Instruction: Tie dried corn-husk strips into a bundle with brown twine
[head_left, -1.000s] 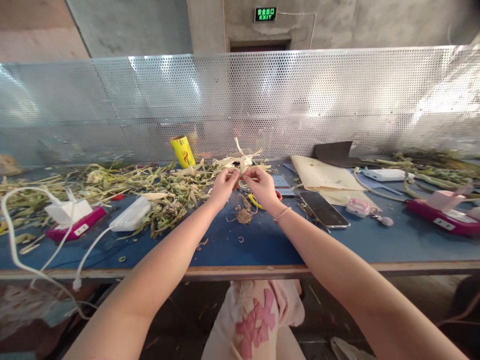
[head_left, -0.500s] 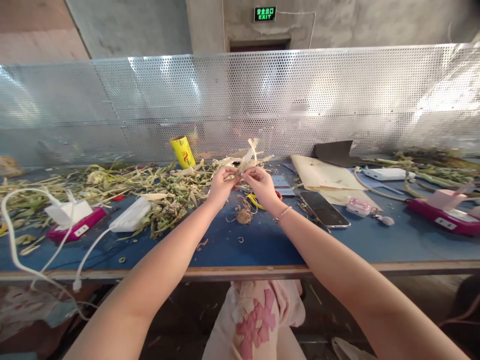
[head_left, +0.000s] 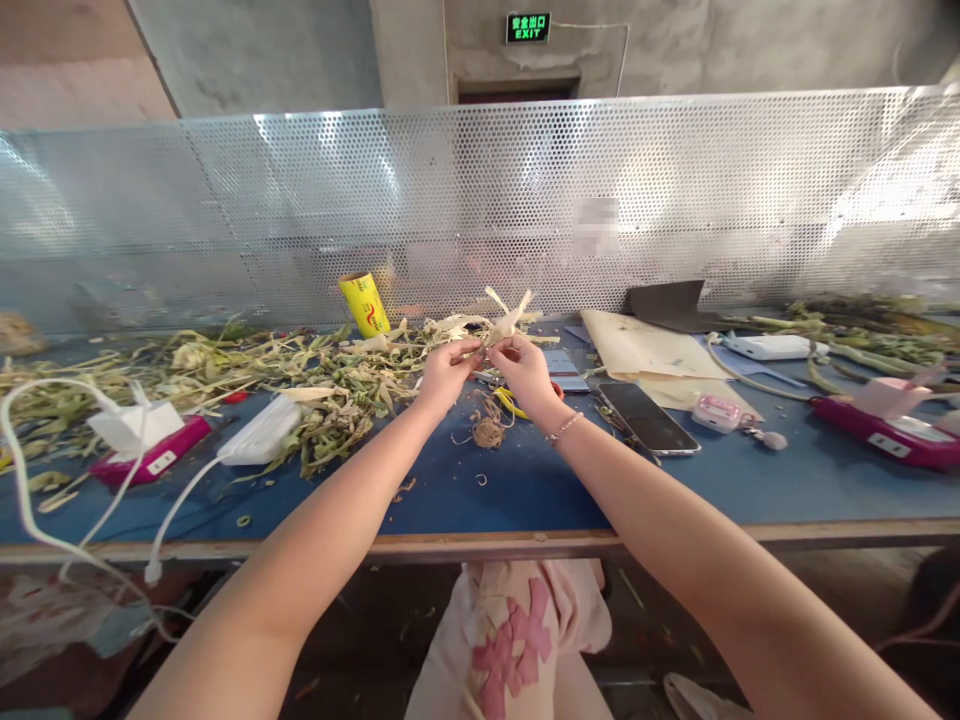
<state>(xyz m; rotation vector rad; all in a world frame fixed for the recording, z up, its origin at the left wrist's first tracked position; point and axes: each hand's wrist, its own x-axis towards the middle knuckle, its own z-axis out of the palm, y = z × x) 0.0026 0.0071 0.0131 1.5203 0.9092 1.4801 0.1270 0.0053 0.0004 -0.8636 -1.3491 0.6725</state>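
Both hands meet over the middle of the blue table, pinching a pale, dry piece of husk-like plant material [head_left: 507, 326]. Two strips spread upward from its top like a V. My left hand [head_left: 448, 374] has its fingers closed at the lower left of the piece. On the right side, my right hand [head_left: 525, 372], with a bracelet at the wrist, is closed on it too. Fingers hide the lower end of the piece. Below the hands lies a small tangle of brown fibre [head_left: 488, 428]. Yellow-handled scissors [head_left: 511, 403] lie partly behind my right hand.
Dried stalks and leaves [head_left: 345, 400] heap up on the left, beside a yellow tube [head_left: 364, 304]. White chargers [head_left: 262, 430] and a purple power strip [head_left: 154, 455] are nearer. To the right lie a phone [head_left: 649, 420], a pink earphone case [head_left: 716, 412] and brown paper [head_left: 652, 345]. A perforated metal screen [head_left: 480, 200] stands behind.
The husk-like piece has turned slightly and sits a little lower; its two top strips now spread apart in a V. Both hands keep almost the same place.
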